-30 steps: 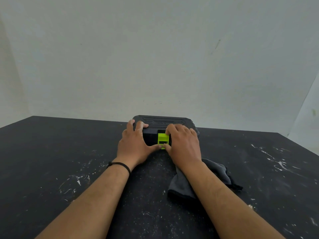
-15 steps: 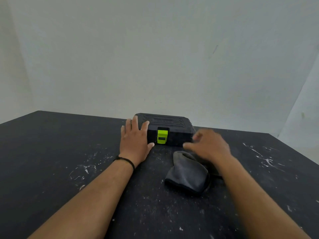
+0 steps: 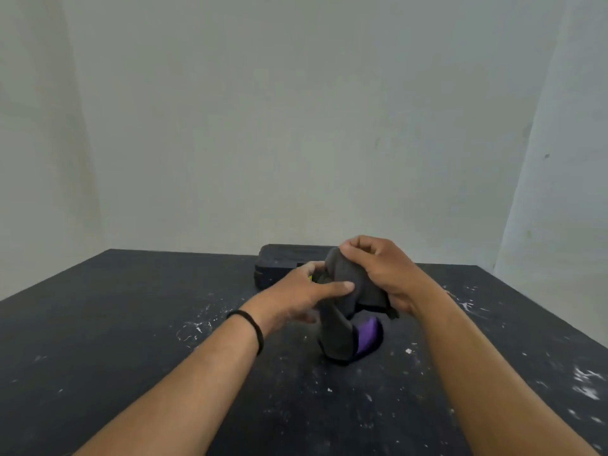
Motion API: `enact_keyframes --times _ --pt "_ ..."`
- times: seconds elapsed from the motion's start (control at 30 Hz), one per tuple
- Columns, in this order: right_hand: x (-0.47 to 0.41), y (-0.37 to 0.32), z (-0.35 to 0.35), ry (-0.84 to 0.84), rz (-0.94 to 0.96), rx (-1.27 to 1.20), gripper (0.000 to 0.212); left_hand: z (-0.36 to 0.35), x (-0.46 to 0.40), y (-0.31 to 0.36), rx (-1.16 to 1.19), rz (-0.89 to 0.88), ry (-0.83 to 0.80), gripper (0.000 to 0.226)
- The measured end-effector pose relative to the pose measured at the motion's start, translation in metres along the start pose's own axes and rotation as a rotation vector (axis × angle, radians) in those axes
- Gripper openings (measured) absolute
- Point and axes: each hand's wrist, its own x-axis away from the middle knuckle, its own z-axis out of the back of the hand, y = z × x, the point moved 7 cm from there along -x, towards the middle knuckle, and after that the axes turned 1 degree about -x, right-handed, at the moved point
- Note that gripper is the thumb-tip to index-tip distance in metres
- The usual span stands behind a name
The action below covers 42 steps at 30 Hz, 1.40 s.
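A dark grey cloth (image 3: pixel 342 327) with a purple inner side hangs above the black table (image 3: pixel 131 340), its lower end touching the tabletop. My right hand (image 3: pixel 378 268) grips the cloth's upper part with curled fingers. My left hand (image 3: pixel 306 291), a black band on its wrist, pinches the cloth's left edge between thumb and fingers. Behind both hands lies a shut black plastic case (image 3: pixel 283 261) at the table's far edge. The hands and cloth hide most of its lime-green latch.
The table is speckled with white paint marks, densest at the right (image 3: pixel 585 386). A pale wall (image 3: pixel 296 126) rises directly behind the case. The table's far corners show at left and right.
Both hands left the case's latch. My right hand went to the cloth and lifted it off the table; my left hand came off the case and took the cloth's edge.
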Motion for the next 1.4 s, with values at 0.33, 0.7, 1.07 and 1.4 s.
enact_keyframes --times 0.33,0.7,1.07,1.4 --pt "0.042 -0.109 0.036 -0.038 0.089 0.177 0.02 0.036 0.081 0.099 -0.348 -0.009 -0.32 0.045" --pt "0.071 -0.15 0.036 -0.428 -0.016 -0.025 0.049 0.011 0.107 0.115 -0.034 -0.078 -0.498 0.041" --pt "0.068 -0.133 0.022 -0.394 -0.064 -0.054 0.06 -0.008 0.112 0.104 -0.281 -0.043 -0.353 0.042" --pt "0.065 -0.091 0.027 -0.316 -0.177 0.025 0.009 0.003 0.111 0.058 -0.138 0.01 -0.361 0.047"
